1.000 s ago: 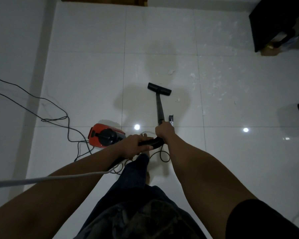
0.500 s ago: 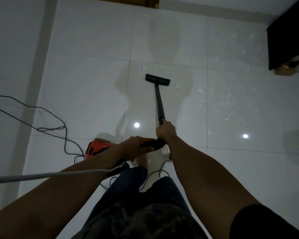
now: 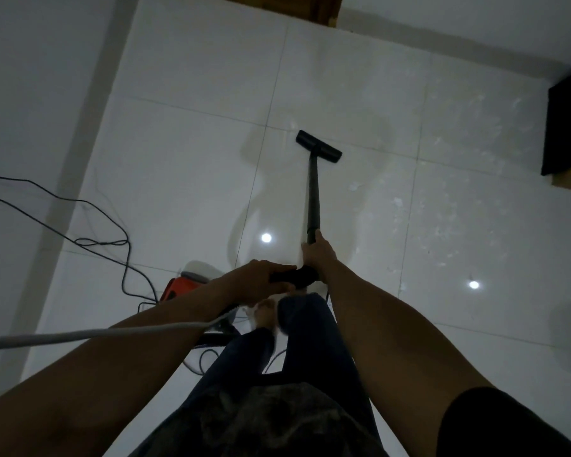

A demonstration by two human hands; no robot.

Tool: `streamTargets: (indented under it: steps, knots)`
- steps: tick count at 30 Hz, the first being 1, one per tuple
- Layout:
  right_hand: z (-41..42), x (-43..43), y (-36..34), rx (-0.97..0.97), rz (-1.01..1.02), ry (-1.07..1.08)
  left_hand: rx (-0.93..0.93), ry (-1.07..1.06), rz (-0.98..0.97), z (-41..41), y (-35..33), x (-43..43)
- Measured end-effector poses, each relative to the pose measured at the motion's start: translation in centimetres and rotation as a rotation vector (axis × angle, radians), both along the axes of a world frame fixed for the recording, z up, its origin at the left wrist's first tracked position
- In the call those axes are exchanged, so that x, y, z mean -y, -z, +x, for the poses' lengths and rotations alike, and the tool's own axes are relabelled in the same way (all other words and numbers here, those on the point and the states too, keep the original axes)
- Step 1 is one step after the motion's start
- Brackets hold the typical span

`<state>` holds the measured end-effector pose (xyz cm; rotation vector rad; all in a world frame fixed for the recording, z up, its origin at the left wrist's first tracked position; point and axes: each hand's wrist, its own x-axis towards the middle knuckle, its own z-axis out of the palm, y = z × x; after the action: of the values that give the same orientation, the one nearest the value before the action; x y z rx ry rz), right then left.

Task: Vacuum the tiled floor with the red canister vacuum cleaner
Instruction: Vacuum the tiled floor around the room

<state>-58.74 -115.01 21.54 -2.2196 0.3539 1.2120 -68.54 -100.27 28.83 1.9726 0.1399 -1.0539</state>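
Note:
The red canister vacuum (image 3: 178, 288) sits on the white tiled floor (image 3: 185, 179) at my left, mostly hidden behind my left forearm. Its black wand (image 3: 313, 199) runs away from me to the black floor head (image 3: 318, 147), which lies flat on a tile joint. My right hand (image 3: 317, 255) grips the wand's lower end. Just behind it, my left hand (image 3: 261, 280) holds the black curved handle (image 3: 297, 275). A grey hose (image 3: 80, 334) leads off to the left under my left arm.
Black cables (image 3: 80, 225) trail across the floor at the left, near a white wall (image 3: 30, 94). White scraps (image 3: 442, 206) are scattered over the tiles to the right. Dark furniture (image 3: 567, 127) stands at the right edge. A wooden door frame (image 3: 297, 4) is at the top.
The floor head has been pushed forward, away from me, over the scraps near the tile joint. I have stepped forward, and the canister now lies further behind my left arm.

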Motion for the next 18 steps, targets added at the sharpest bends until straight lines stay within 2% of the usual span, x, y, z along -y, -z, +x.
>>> streamTargets:
  steps: [6,18]
  knots:
    - [4.1,0.3,2.1,-0.088,0.035,0.023,-0.044,-0.035,-0.004,4.1,1.3,0.7]
    - [15.7,1.6,6.7,-0.108,0.105,0.065,-0.096,-0.09,-0.005,17.1,4.1,2.7]
